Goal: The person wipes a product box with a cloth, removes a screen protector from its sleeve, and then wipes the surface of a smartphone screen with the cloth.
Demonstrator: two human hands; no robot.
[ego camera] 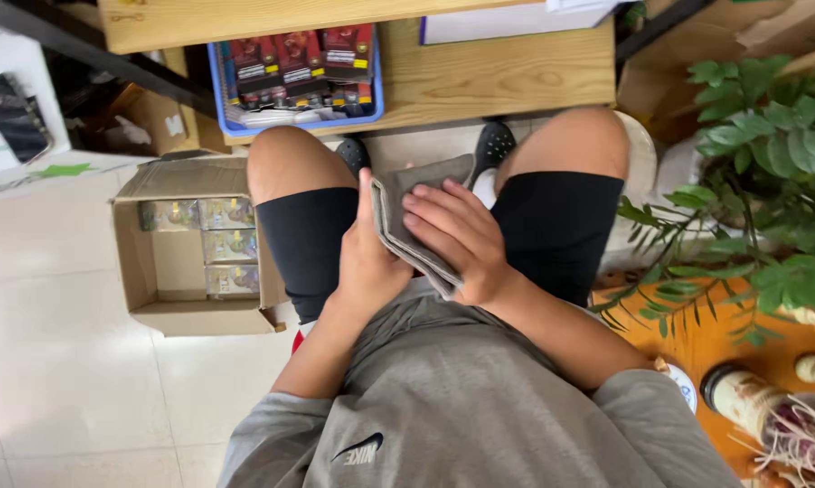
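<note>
I am seated, looking down at my lap, in black shorts and a grey shirt. A folded grey cloth sits between my hands above my knees. My left hand grips its left side from beneath, thumb pointing up along the edge. My right hand lies flat on top of the cloth, fingers spread and pressing it down. The cloth's lower part is hidden under my right palm.
An open cardboard box with small packaged items stands on the tiled floor at left. A blue basket of red packs rests on a low wooden shelf ahead. A leafy green plant and jars on an orange table stand at right.
</note>
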